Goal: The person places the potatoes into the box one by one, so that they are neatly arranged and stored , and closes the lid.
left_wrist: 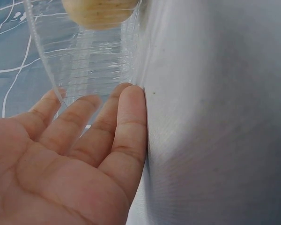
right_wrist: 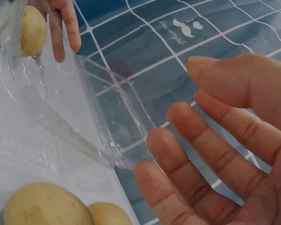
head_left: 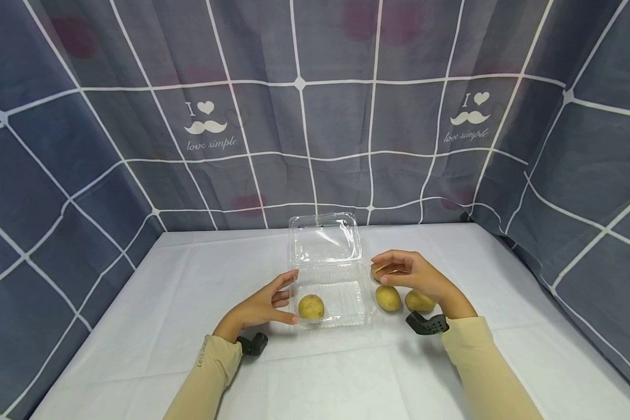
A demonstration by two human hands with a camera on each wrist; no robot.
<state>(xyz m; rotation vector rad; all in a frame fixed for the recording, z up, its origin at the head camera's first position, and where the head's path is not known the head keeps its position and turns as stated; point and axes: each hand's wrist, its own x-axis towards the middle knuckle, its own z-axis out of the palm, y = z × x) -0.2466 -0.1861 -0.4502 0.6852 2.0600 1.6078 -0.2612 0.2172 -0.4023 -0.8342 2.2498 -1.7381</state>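
A clear plastic clamshell box (head_left: 341, 297) lies with its lid (head_left: 325, 240) raised at the back. One potato (head_left: 311, 306) sits inside, at the front left. My left hand (head_left: 265, 303) is at the box's left side, fingertips right at its wall and thumb near the front corner. In the left wrist view its fingers (left_wrist: 131, 117) are extended beside the plastic. My right hand (head_left: 412, 273) hovers right of the box, fingers spread, nothing held in the right wrist view. Under it is a partly hidden potato (head_left: 375, 273); nearer me lie two more, a rounder potato (head_left: 388, 298) and a longer potato (head_left: 420, 301).
A white cloth (head_left: 315, 373) covers the table. Dark checked curtains (head_left: 336, 122) hang behind it and along both sides, meeting the table's back edge close behind the lid. A black wrist camera (head_left: 427, 324) on the right arm overlaps the longer potato's near side.
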